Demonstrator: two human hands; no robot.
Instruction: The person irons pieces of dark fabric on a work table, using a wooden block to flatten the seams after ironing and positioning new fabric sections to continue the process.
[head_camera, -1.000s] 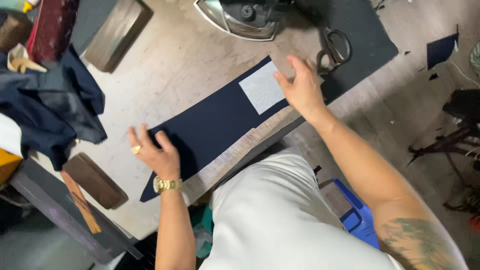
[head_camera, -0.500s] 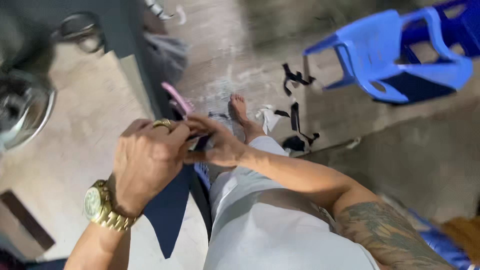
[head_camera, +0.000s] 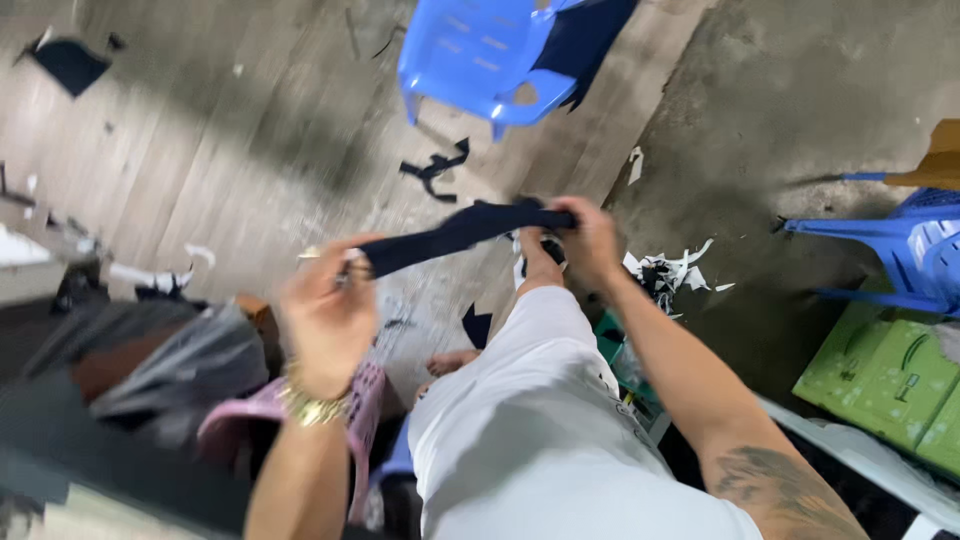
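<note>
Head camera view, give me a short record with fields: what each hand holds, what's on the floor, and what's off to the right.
left hand: left hand grips one end of a dark blue cloth strip
right hand: right hand grips the other end
strip: stretched between the hands, above the floor
wrist: gold watch on the left wrist
floor: dark cloth scraps and white scraps
chairs: blue plastic chair at top, another at right
right edge: green crate
image: blurred
</note>
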